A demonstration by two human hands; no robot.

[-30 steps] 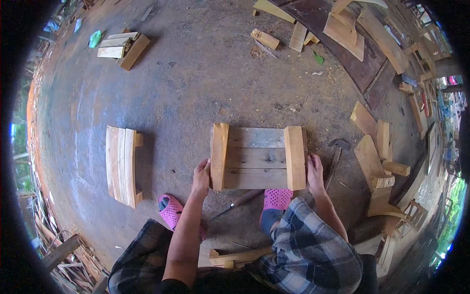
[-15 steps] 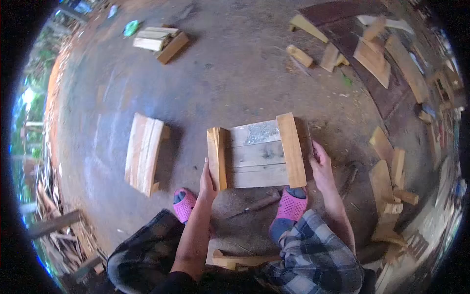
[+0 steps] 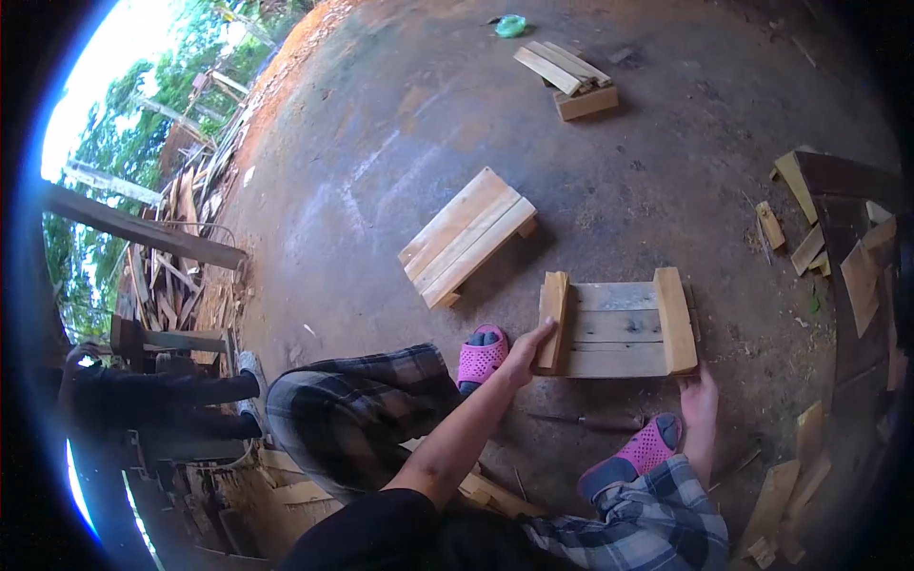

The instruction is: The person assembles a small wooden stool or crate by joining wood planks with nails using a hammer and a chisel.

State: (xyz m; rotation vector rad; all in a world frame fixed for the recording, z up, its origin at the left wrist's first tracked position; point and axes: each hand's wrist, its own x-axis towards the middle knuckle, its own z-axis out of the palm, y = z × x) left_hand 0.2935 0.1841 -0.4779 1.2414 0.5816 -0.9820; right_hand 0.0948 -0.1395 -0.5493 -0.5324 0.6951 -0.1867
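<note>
A low wooden stool [image 3: 614, 328] made of planks, with two thick crosspieces facing up, is held in front of my knees. My left hand [image 3: 526, 354] grips its left crosspiece, thumb on the near side. At the lower right corner, my right hand [image 3: 700, 392] holds the stool from beneath, its fingers partly hidden. A similar stool [image 3: 468, 238] rests plank side up on the floor, further left. Between my pink sandals, a long knife [image 3: 609, 422] with a brown handle lies on the floor.
Further off, more planks [image 3: 566, 68] lie on a wood block near a green object [image 3: 510, 26]. Wood offcuts [image 3: 785, 500] are scattered at the right. Another person's legs [image 3: 190, 400] show at the left, near a wooden beam [image 3: 143, 226] and scrap wood.
My view has swung left, so the floor things appear further right. My right hand, beside the stool's right end before, is now at its lower right corner. My left hand keeps its grip.
</note>
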